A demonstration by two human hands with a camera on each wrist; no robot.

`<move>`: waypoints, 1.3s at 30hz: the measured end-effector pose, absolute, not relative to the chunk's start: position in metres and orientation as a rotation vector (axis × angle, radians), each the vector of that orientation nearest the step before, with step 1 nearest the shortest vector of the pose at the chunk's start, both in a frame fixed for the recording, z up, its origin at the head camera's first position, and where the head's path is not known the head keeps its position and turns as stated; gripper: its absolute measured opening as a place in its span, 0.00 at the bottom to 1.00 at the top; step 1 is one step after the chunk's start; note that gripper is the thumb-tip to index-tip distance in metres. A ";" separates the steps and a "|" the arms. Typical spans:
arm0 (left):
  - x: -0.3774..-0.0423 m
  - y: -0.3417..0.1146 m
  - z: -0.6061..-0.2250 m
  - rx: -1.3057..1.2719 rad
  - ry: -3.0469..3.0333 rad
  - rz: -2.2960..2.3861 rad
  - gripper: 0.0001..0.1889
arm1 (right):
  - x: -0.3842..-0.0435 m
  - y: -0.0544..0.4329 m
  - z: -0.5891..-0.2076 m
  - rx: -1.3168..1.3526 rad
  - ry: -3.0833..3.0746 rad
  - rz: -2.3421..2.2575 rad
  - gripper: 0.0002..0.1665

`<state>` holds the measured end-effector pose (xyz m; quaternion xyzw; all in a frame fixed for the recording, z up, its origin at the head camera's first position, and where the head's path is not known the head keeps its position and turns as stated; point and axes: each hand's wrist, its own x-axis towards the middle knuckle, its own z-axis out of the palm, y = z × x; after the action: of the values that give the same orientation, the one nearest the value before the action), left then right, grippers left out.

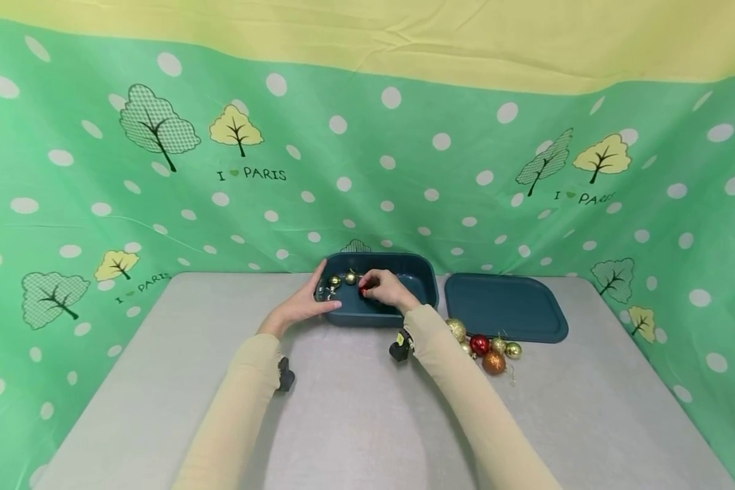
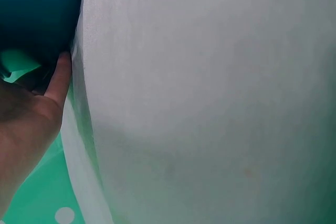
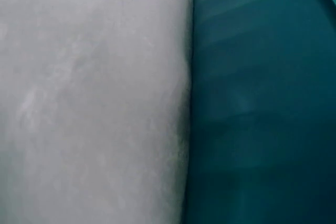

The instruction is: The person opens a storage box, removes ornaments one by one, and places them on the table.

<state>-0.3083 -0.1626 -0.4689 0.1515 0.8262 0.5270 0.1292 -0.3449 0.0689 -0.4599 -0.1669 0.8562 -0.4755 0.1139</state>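
Note:
A dark blue rectangular box (image 1: 425, 269) stands at the back of the table. My left hand (image 1: 300, 305) holds its left end, the thumb across the front rim and the fingers along the left side. In the left wrist view, part of that hand (image 2: 31, 119) touches the box's wall (image 2: 39, 9). Inside the box, the fingers of my right hand (image 1: 388, 289) pinch a small shiny red Christmas ball (image 1: 363, 291), partly hidden by them. Gold balls (image 1: 334, 280) lie to its left in the box, near a small silvery piece (image 1: 329, 292).
A flat dark blue lid (image 1: 505, 306) lies right of the box. In front of it sits a cluster of gold, red and orange Christmas balls, among them a red ball (image 1: 480, 344) and an orange ball (image 1: 494, 363). A green dotted curtain (image 1: 355, 170) hangs behind the grey table (image 1: 355, 401).

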 end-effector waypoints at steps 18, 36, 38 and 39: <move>-0.308 -0.162 -0.470 0.466 2.430 1.499 0.56 | -0.329 0.080 -0.442 -0.502 2.403 -1.593 0.12; -0.310 -0.163 -0.472 0.469 2.385 1.555 0.57 | -0.309 0.121 -0.417 -0.656 2.307 -1.529 0.11; -0.310 -0.162 -0.472 0.470 2.395 1.552 0.58 | -0.308 0.127 -0.413 -0.667 2.308 -1.532 0.12; -0.310 -0.162 -0.472 0.464 2.392 1.559 0.58 | -0.307 0.130 -0.411 -0.675 2.315 -1.529 0.12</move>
<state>-0.3102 -0.1623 -0.4717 0.1593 0.8205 0.5348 0.1243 -0.3068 0.1298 -0.4110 -0.2338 0.8026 -0.5300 0.1425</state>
